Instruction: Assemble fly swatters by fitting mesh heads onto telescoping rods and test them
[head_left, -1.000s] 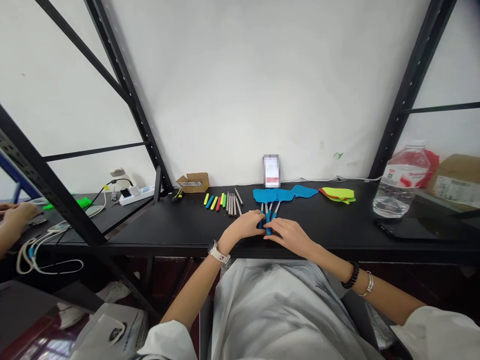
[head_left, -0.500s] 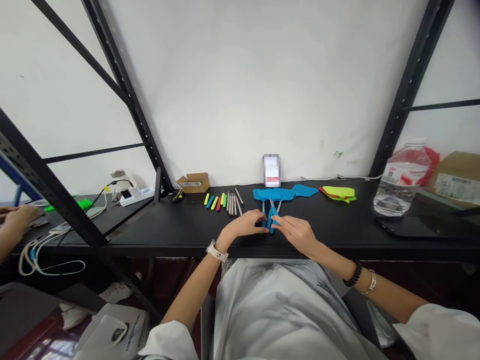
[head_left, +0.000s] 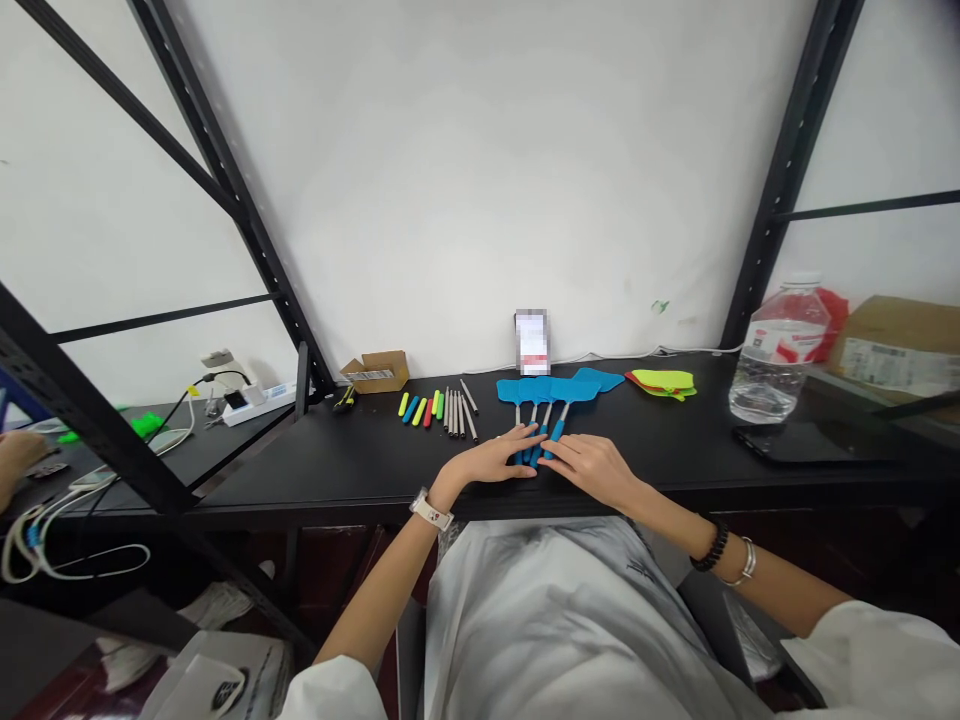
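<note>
We rest our left hand (head_left: 499, 463) and right hand (head_left: 596, 468), both flat and loose, on the blue swatters' handles (head_left: 536, 445), lining them evenly on the bench (head_left: 360, 460).

Blue fly swatters (head_left: 551, 391) with blue handles, yellow-green swatter heads (head_left: 663, 381), black tabletop (head_left: 360, 455), white wall (head_left: 480, 180).

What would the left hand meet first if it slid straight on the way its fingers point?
Probably the blue handles of the fly swatters: the left hand lies flat on the shelf, fingers already at them. Depth is hard to judge.
</note>
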